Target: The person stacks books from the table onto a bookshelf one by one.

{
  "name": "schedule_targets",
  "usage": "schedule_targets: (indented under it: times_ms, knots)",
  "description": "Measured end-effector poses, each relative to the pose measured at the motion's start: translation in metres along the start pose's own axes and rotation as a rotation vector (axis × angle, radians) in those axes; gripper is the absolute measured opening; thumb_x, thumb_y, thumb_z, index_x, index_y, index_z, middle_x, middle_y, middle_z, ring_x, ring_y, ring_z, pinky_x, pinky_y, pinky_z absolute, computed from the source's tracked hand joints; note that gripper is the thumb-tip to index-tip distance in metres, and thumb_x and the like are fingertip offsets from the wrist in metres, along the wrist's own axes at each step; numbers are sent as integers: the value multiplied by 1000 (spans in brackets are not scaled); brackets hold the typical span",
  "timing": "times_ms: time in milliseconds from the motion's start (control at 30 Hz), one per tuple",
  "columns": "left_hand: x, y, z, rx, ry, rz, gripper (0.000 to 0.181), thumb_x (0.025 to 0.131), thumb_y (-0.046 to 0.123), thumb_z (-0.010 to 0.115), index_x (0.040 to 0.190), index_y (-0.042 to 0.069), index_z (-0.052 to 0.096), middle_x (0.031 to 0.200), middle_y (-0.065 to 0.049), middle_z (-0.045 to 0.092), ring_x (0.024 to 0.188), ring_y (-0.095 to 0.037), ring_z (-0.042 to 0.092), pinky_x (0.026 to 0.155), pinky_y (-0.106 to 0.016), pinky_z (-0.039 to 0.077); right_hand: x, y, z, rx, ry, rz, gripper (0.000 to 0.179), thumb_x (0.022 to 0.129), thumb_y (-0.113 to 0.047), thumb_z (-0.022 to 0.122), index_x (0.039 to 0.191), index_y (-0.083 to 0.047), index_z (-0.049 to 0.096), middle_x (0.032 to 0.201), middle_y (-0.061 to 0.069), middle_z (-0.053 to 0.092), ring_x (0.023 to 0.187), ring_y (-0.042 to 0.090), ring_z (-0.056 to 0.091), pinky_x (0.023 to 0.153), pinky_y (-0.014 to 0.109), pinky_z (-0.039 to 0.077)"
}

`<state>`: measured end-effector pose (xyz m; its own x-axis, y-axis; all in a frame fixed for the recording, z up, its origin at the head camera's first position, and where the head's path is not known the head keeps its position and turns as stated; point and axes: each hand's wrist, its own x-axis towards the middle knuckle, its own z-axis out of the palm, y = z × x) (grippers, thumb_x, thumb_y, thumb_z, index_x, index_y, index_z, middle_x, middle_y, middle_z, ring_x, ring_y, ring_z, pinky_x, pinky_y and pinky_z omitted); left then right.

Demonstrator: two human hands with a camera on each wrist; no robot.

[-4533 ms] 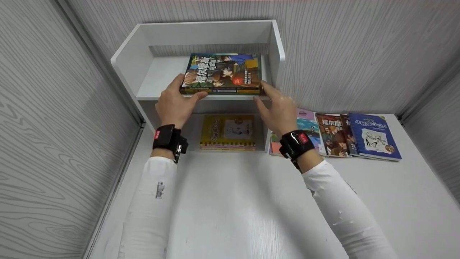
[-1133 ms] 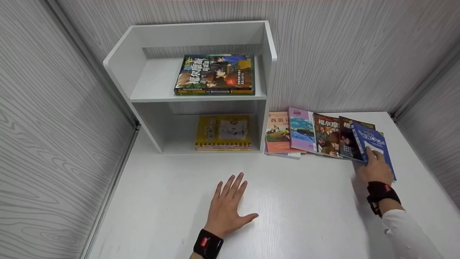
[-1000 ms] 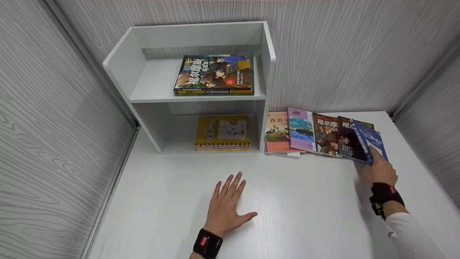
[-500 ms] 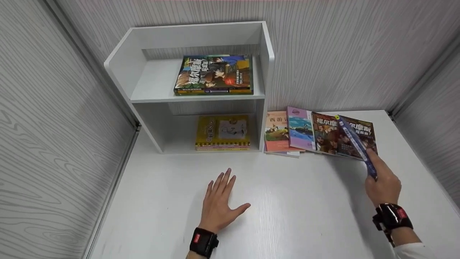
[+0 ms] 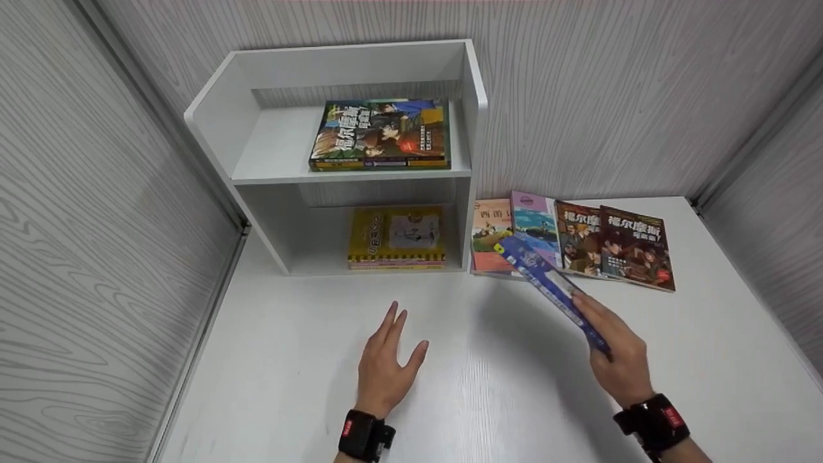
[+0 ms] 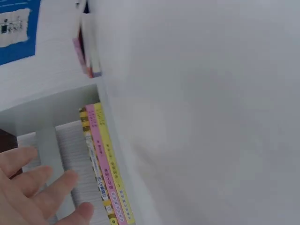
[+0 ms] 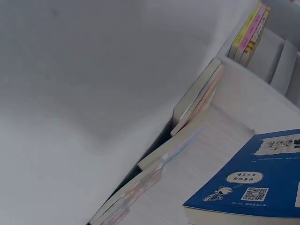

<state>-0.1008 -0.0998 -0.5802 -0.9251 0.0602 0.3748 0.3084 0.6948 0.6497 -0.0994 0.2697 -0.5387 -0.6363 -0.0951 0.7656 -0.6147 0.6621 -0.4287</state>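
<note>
My right hand [image 5: 620,354] grips a blue book [image 5: 559,292] by its near right end. The book is tilted, spine toward me, and its far corner overlaps the orange book [image 5: 492,225] in the head view. Its blue back cover [image 7: 253,173] with a QR code fills the lower right of the right wrist view. My left hand [image 5: 386,370] is over the table with fingers extended and thumb spread, holding nothing. The left wrist view shows its fingers [image 6: 61,190] beside the spines of the yellow and pink books [image 6: 105,161].
A white two-tier shelf [image 5: 276,141] stands at the back. A stack of comic-style books [image 5: 386,135] lies on top, yellow-covered books [image 5: 379,238] below. Right of it, a purple-edged book [image 5: 537,222] and two brown books [image 5: 636,247] overlap in a row on the white table [image 5: 488,411].
The right hand has lifted the blue book off the row's right end and carried it left, uncovering a brown book. Both hands were earlier at the upper shelf's stack; the left now hovers lower.
</note>
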Motion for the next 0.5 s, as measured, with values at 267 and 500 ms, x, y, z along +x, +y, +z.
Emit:
schedule_targets:
  times_ms: [267,500]
  knots:
    - [9,20,-13,-418,-90,-154,50,111,39,50,150,8,55,142,-6,65,118,-27,67,99,-52,54,-7,-32,29,53,-130,-114,62,85,20,62,140,-9,67,143,9,65,130,45,58,121,40,36]
    - [13,26,-18,-747,-245,-291,56,115,39,31,143,-1,57,129,-19,70,110,-35,71,87,-55,59,-15,-49,48,79,-220,-210,66,81,20,58,139,-10,68,143,10,65,137,44,53,124,42,29]
